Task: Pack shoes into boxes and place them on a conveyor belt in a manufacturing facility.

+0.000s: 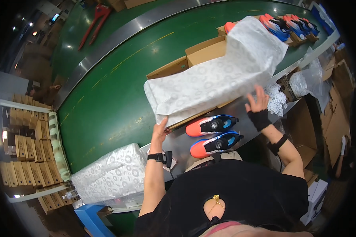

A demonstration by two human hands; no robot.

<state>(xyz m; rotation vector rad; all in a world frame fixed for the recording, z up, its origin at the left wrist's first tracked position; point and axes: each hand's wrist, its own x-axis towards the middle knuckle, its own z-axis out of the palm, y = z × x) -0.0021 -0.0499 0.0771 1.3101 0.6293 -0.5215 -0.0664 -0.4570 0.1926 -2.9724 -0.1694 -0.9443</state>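
Note:
A sheet of white patterned tissue paper [209, 85] lies over an open brown cardboard shoe box [206, 50] on the green belt; its far right part stands raised. My left hand [160, 128] is closed at the paper's near left corner, thumb on top; whether it also grips the box edge is hard to see. My right hand [258, 100], in a black wrist wrap, is open with fingers spread beside the paper's near right edge. Just below the box, two orange, blue and black shoes, the upper shoe [211, 125] and the lower shoe [215, 144], rest on the metal ledge, toes left.
A stack of patterned paper [110, 173] is at my left. Several boxed shoes [288, 27] stand farther along the belt [106, 110]. Small white papers [277, 99] and clear plastic bags [307, 81] are at right. Shelved boxes [29, 146] line the far left.

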